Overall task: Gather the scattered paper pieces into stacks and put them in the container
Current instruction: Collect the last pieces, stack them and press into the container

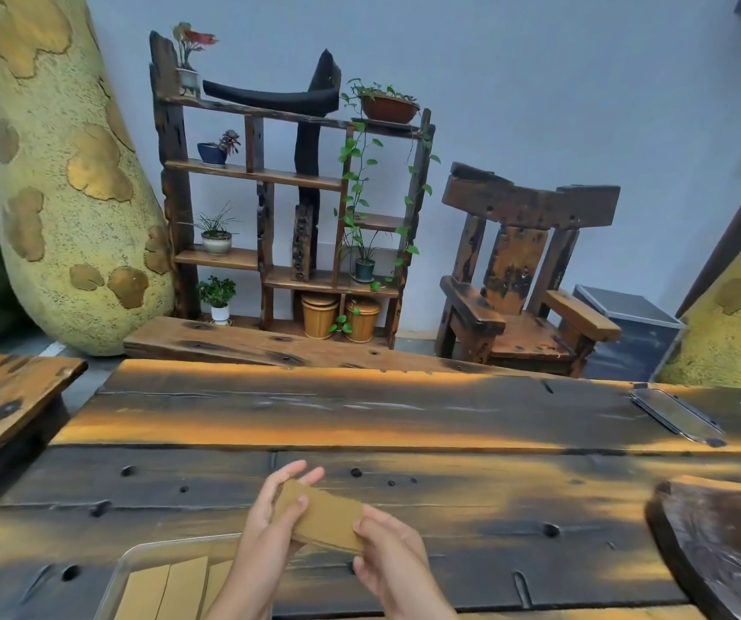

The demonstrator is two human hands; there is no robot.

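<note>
A stack of tan paper pieces (326,516) is held just above the dark wooden table (404,418), near its front edge. My left hand (270,521) grips the stack's left end, thumb on top and fingers behind. My right hand (386,552) pinches its right end. At the lower left stands a clear plastic container (136,557), and several tan paper strips (172,592) lie flat side by side inside it. My left forearm covers part of the container's right side.
A phone (677,413) lies on the table's far right. A dark carved wooden slab (726,543) sits at the right front. Beyond the table are a plant shelf (288,208), a wooden chair (520,279) and a side table (6,396).
</note>
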